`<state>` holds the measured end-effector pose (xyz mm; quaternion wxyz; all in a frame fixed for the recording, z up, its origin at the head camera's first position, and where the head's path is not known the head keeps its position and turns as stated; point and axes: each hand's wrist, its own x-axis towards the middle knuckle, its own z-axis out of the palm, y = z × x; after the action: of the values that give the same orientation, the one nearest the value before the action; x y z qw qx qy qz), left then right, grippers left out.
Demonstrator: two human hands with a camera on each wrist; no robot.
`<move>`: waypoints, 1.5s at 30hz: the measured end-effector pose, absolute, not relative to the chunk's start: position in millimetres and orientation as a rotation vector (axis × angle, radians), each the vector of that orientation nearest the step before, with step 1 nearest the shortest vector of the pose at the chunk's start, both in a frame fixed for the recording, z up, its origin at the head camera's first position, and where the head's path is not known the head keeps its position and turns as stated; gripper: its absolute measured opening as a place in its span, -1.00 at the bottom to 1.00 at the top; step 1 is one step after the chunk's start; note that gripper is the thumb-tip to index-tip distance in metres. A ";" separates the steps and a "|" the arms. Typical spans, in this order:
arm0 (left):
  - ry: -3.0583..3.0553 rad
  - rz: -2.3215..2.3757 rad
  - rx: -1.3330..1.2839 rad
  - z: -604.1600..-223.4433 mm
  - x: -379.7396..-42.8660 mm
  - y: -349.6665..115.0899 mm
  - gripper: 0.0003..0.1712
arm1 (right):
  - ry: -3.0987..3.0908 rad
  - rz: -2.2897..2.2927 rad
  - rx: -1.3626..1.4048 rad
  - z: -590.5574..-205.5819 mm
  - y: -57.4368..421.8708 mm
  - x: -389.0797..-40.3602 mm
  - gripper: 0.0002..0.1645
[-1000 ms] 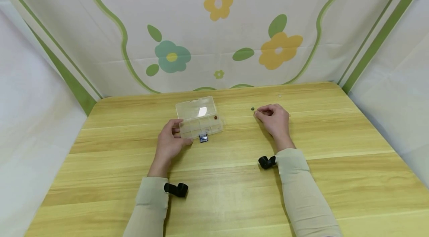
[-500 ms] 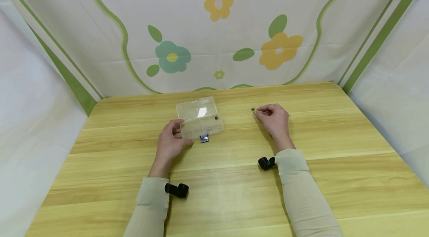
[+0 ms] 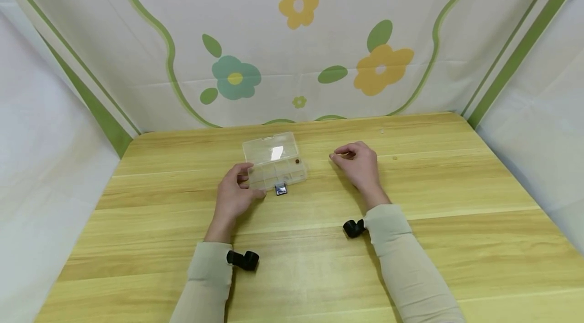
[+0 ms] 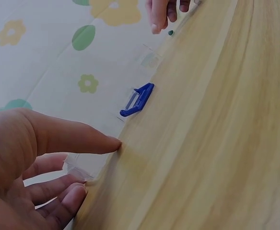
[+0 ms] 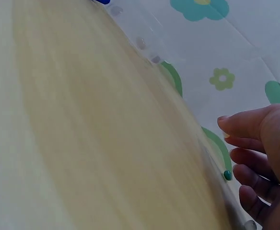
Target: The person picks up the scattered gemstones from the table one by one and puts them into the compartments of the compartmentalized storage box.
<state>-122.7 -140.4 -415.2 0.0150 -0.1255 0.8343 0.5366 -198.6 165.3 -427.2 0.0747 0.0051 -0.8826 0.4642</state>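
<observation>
The left grip [image 3: 233, 197] was curled round the near end of the box [image 3: 270, 173], fingers at its corner and thumb along the front, and to this grip's right were the raised lid [image 3: 262, 150], the blue latch [image 4: 140, 99] and, farther along inside, a dark red bead [image 3: 297, 161]. The right grip [image 3: 358, 166], apart from the box, had thumb and index tips drawn close, though whether they pinched something small could not be told. On the worktop [image 3: 292, 262], a green bead [image 5: 227, 175] sat near that grip's bent fingers, and a pale bit [image 3: 394, 158] lay to its right.
</observation>
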 end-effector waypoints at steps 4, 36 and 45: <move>2.608 1.662 -0.387 -415.3 -122.8 -138.6 -0.12 | -2.645 1.391 0.040 -425.8 159.6 -197.1 -0.78; 2.620 1.648 -0.415 -413.7 -123.6 -135.1 -0.10 | -2.637 1.479 0.150 -426.3 131.4 -191.8 -0.80; 2.625 1.658 -0.393 -416.9 -124.2 -129.6 -0.10 | -2.633 1.557 0.175 -425.7 122.6 -189.1 -0.81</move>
<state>-124.2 -129.6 -416.9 0.0060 -0.1255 0.8388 0.5298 -189.1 122.6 -425.7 0.0389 0.0571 -0.8586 0.5079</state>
